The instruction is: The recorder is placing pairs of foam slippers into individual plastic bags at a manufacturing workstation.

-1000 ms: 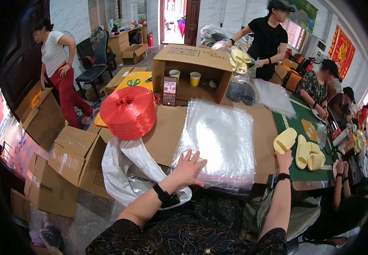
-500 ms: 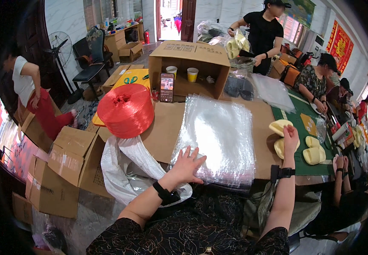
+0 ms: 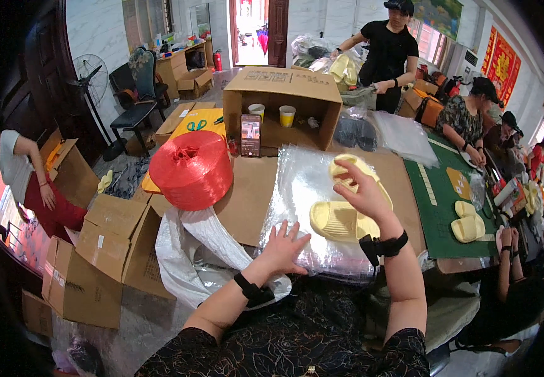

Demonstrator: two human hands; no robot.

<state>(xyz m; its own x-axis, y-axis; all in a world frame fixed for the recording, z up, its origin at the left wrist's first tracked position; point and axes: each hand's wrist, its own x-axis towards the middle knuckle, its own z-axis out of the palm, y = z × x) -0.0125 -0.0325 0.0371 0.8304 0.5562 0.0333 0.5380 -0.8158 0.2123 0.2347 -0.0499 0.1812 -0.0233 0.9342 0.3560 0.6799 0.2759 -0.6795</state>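
Note:
A pair of pale yellow slide slippers lies on a stack of clear plastic bags (image 3: 297, 169). The nearer slipper (image 3: 335, 221) shows its ribbed strap; the farther slipper (image 3: 351, 164) is partly hidden by my right hand (image 3: 367, 193). That hand hovers over the farther slipper with its fingers curved and apart; whether it touches the slipper I cannot tell. Spread flat, my left hand (image 3: 282, 250) rests on the near left part of the bag stack. Another yellow pair (image 3: 468, 227) sits on the green mat at the right.
A roll of red plastic twine (image 3: 190, 169) stands left of the bags, above a white woven sack (image 3: 187, 251). Behind them are a propped phone (image 3: 250, 135) and a cardboard box (image 3: 278, 85) holding paper cups. Co-workers stand or sit at the far side and right; another person is at far left.
My right hand has moved left from the mat's edge, and the slipper pair is now on the bags. My left hand stays on the stack. The person at far left has shifted.

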